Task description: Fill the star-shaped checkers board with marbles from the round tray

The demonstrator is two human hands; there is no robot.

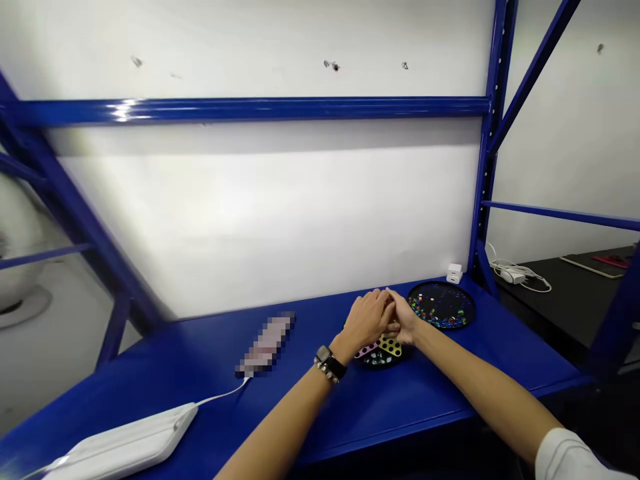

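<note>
The left hand point(365, 319) and right hand point(404, 320) are meeting at center frame, fingers curled together, any held item hidden, over a black tray point(383, 360) bearing one yellow piece point(390, 345) and one pink piece point(367, 350), left of a second tray point(443, 292) of colored beads point(430, 310).

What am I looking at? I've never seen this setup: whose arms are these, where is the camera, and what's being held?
There's no machine here. These are a person's own two bare arms, filmed by one camera worn on the head, looking forward and down.

The left hand, with a black watch on its wrist, and the right hand meet closely. Their fingers hide whether they are holding anything small.

Just below them are a yellow holed piece and a pink holed piece, on a black tray. Beyond the hands sits a round black tray of colored beads.

All this lies on a blue shelf, along with a blurred object and a white power bank with a cable running toward it.
</note>
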